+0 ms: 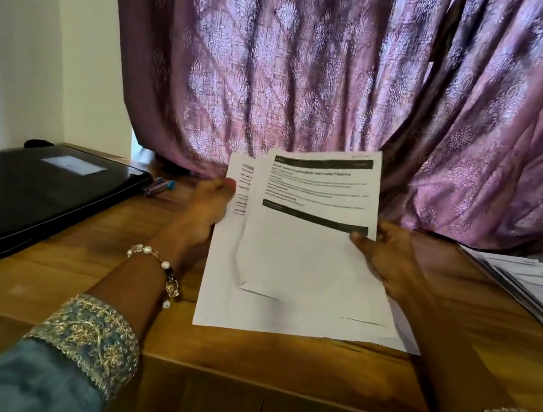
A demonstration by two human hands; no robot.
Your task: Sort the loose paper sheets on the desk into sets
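Above a brown wooden desk [46, 283], the left hand [207, 211] grips white printed paper sheets [295, 278] at their left edge; the right hand [384, 255] pinches the top sheet's right edge.

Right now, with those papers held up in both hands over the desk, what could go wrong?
1. The held sheets are fanned and uneven; the left hand and right hand grip only their side edges, so one might slip out.
2. The stack at the desk's right edge is splayed; a sleeve could perhaps nudge it off.
3. Print looks blurry here, so similar pages could land in the wrong set.
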